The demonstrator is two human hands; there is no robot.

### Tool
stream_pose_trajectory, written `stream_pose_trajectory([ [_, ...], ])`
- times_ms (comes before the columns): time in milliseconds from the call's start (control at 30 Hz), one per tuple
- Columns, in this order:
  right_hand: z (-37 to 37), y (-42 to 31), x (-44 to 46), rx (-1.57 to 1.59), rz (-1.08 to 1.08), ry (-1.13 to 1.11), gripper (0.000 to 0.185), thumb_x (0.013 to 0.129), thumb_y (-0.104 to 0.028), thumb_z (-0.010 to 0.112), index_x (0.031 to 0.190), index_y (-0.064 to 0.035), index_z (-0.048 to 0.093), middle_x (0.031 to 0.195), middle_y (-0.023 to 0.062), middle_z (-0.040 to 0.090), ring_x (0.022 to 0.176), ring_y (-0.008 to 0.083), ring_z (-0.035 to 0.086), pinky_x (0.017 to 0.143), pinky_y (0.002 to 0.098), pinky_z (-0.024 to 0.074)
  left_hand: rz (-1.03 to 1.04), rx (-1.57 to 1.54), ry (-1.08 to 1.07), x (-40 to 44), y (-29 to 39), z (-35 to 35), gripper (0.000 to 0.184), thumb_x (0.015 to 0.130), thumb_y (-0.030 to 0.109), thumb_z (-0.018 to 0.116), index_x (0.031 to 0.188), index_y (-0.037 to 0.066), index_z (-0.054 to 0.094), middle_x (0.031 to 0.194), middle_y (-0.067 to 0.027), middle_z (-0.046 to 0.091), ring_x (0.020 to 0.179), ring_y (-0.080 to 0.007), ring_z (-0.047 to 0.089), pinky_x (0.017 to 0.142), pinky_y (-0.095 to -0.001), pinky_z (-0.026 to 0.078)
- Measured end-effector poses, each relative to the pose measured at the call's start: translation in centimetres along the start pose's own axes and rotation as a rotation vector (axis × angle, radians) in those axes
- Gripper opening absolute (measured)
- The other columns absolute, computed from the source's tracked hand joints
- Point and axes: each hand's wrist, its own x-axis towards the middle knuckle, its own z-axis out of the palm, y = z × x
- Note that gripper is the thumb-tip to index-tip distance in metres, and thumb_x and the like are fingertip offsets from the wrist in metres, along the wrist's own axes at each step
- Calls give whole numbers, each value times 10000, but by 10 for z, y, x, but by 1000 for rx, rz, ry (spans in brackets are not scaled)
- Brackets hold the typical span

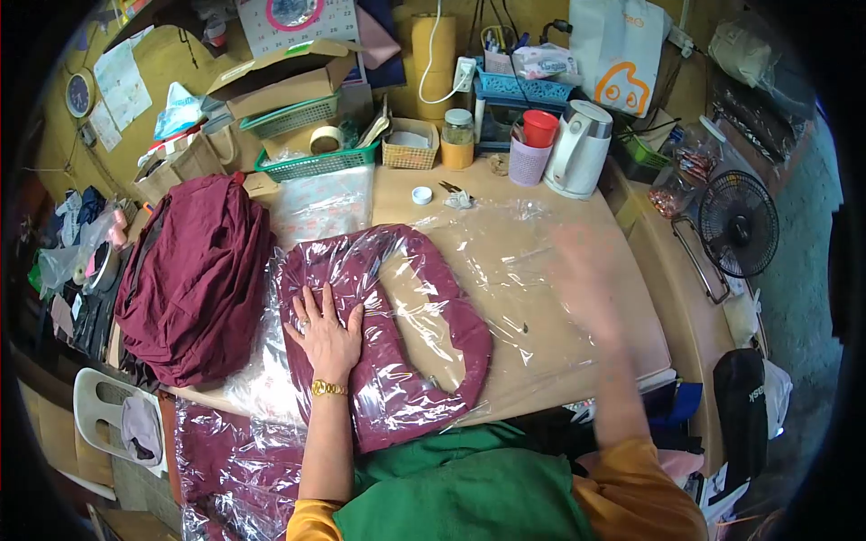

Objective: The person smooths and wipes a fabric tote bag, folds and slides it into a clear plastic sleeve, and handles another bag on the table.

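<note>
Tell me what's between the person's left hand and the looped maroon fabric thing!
Clear, glossy plastic lies between the left hand and the looped maroon fabric thing; the head view shows it.

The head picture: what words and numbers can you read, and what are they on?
"ASK", sideways on the black case; perhaps part of a longer word.
"29", on the wall calendar.
Too small or blurred: the other calendar numbers, the clock face, lettering on the white bag, red print on the flat clear bag.

A white kettle [577, 153] stands at the far side, beside a purple container [528, 164]; at right is a black fan [738, 225].
</note>
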Motion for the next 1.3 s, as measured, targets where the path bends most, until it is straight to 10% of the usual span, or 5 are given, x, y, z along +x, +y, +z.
stream_pose_trajectory([
  [233,150,-75,67,-226,-669,-427,673,942,-475,567,1523,-190,381,1618,157,249,1496,347,220,1131,709,98,8,11,-12,2,0,-2,764,931,600,507,1529,143,377,1608,-175,274,1499,-371,205,1176,-635,121],
  [400,86,103,112,-530,626,-296,648,981,-474,474,1494,-82,415,1545,207,366,1401,410,359,1147,609,203,18,-21,21,-1,-3,-2,768,921,616,512,1508,130,413,1598,-187,286,1489,-387,217,1175,-639,115],
  [767,127,-56,22,-273,-744,-449,366,911,-317,641,1246,-171,665,1428,113,530,1442,331,333,1137,690,176,13,-28,20,1,-3,-1,755,918,597,534,1510,144,415,1605,-174,282,1493,-373,214,1174,-642,116],
  [1033,88,88,28,-501,378,150,637,864,-469,680,1262,19,580,1374,231,532,1356,369,415,1070,500,366,-3,-41,18,0,-2,-3,755,920,596,530,1517,151,400,1607,-174,276,1491,-381,223,1171,-648,125],
  [1300,84,73,9,-336,449,-245,539,921,-343,650,1302,9,503,1272,198,584,1194,339,543,916,450,468,-17,-86,4,-1,-2,-6,786,903,622,535,1512,140,413,1616,-163,261,1500,-368,206,1174,-650,109],
])
